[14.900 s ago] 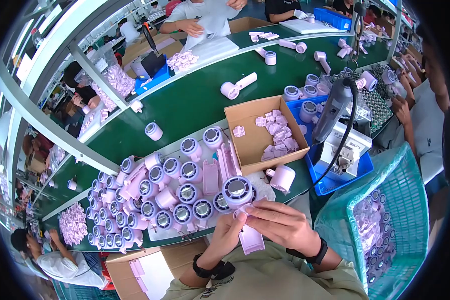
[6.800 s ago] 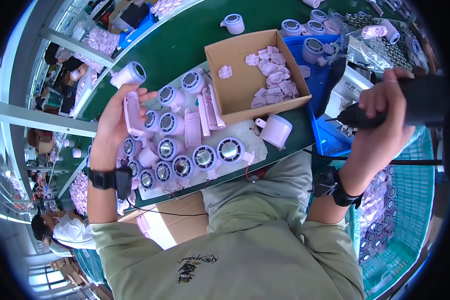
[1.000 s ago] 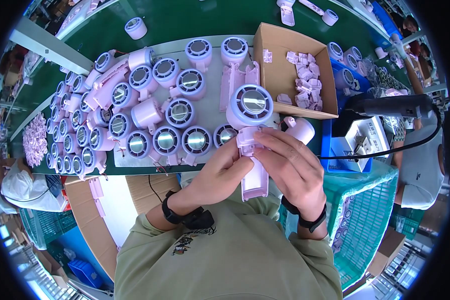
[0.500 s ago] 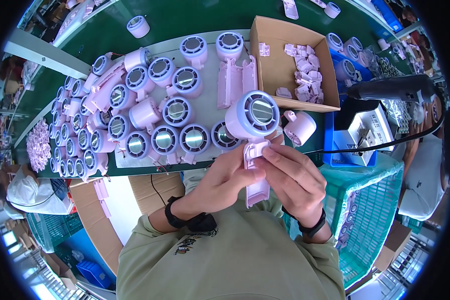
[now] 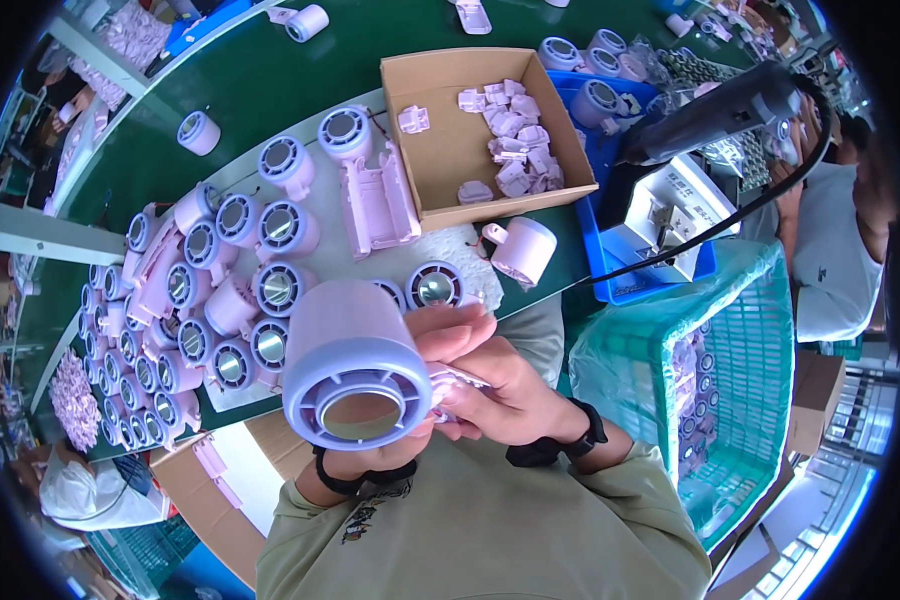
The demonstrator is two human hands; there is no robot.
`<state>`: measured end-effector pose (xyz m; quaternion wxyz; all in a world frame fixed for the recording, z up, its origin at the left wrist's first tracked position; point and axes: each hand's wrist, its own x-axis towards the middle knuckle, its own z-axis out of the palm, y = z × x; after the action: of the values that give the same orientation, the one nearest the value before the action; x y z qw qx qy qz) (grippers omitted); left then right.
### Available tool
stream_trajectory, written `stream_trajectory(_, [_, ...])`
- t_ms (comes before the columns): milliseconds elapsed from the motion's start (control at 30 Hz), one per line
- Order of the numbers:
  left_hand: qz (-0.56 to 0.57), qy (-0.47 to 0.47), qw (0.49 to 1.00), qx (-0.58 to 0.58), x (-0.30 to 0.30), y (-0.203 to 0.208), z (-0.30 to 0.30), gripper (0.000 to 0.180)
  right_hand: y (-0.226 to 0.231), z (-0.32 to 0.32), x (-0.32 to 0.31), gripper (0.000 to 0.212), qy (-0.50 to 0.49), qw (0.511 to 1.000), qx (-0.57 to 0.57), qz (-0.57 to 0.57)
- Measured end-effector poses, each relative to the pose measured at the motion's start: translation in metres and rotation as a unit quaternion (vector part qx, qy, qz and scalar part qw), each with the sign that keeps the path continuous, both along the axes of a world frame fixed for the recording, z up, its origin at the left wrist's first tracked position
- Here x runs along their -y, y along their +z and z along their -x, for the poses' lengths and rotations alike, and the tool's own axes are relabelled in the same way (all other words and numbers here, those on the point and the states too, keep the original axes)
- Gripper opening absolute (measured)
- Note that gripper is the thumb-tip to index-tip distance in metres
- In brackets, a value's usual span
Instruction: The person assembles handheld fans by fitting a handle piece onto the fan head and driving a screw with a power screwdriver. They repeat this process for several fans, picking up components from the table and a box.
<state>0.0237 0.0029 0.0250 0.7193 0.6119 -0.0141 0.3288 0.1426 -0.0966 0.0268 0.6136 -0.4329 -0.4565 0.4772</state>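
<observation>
A pink handheld fan [image 5: 342,310] with a lilac ring round its mirror-like centre is held close in front of my chest, its head tipped toward me. My left hand [image 5: 382,458] is mostly hidden behind the fan head; its visible part closes on the handle side. From the right, my right hand [image 5: 510,395] pinches the handle with bent fingers. A small pink edge of the handle shows between the hands. Just beyond them, a similar fan head [image 5: 435,285] lies on the pale mat, and pink handle shells [image 5: 380,205] lie farther back.
Many pink fan heads [image 5: 232,305] crowd the bench's left side. A cardboard box [image 5: 420,180] holds small pink parts. A blue tray [image 5: 600,285] carries a black electric screwdriver [image 5: 710,110], whose cable crosses the bench edge. A green crate [image 5: 740,400] stands at the right.
The fan has turned from upright to tilted, its head now lower, left and closer to me. My hands have shifted around the handle. The view has also swung to the right.
</observation>
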Motion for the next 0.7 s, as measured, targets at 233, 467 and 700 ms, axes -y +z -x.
stream_trajectory(233, [-0.131, 0.161, 0.976, -0.063, -0.001, 0.000, 0.008, 0.053, 0.007, 0.005, -0.013, 0.027, 0.019, 0.999, 0.012, 0.038])
stream_trajectory(467, [0.084, 0.158, 0.981, -0.069, -0.002, 0.005, 0.010, 0.042, 0.012, 0.014, -0.024, 0.030, 0.064, 0.983, -0.083, 0.150])
stream_trajectory(700, [0.285, 0.137, 0.947, 0.050, -0.023, 0.009, 0.026, 0.026, 0.032, -0.068, -0.022, 0.070, -0.618, 0.606, 0.500, -0.021])
